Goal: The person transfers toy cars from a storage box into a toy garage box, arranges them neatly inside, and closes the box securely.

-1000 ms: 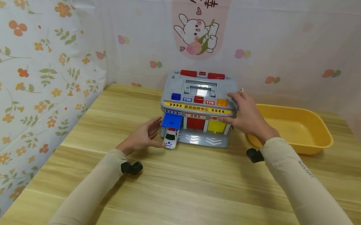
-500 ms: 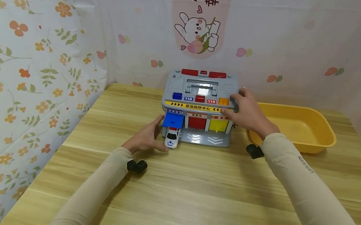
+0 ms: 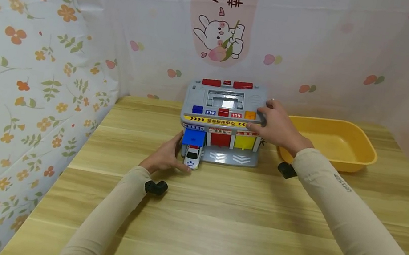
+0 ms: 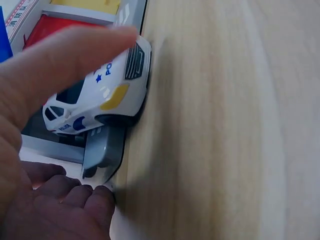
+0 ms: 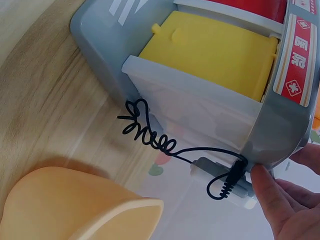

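A grey toy emergency station with a red, a yellow and a raised blue door stands at the back of the table. From under the blue door, a white toy police car pokes out nose first. My left hand is beside the car; its thumb stretches across in front of the car's nose, and the fingers lie along the station's left side. Whether the thumb touches the car is unclear. My right hand grips the roof's right edge, thumb at the front, fingers above.
A yellow plastic basin sits right of the station, partly behind my right forearm. A coiled black cord hangs at the station's right side. Patterned cloth covers the back and left side. Wooden table surface spreads in front.
My left hand has shifted slightly right and its fingers have slid in against the station's left side, the thumb now before the car. My right hand keeps its hold on the roof edge.
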### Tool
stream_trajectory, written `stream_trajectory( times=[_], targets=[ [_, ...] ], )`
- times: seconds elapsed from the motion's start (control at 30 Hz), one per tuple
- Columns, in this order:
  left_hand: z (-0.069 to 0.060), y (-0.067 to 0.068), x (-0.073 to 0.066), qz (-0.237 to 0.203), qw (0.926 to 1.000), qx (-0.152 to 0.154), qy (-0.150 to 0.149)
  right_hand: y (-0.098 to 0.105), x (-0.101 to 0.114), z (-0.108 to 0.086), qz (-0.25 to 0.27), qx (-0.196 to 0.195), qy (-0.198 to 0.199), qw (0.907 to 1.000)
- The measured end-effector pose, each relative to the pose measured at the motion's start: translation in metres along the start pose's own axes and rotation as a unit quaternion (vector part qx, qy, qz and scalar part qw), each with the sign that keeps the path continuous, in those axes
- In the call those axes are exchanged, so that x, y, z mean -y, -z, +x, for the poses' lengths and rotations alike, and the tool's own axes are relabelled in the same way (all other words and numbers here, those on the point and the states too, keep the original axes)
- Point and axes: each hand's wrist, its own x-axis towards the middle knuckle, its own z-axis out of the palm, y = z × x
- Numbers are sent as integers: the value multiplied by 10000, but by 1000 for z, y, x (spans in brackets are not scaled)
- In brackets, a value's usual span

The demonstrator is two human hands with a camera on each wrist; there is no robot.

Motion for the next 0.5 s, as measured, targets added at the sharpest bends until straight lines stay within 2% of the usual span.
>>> stream_trajectory(
  times=[0.3, 0.5],
  targets=[
    [1, -1, -1, 202, 9997, -31, 141, -2, 0, 2, -58, -9, 21, 10000],
    [1, -2, -1, 74, 9999, -83, 33, -2, -1, 1, -41, -39, 82, 9999]
  ],
)
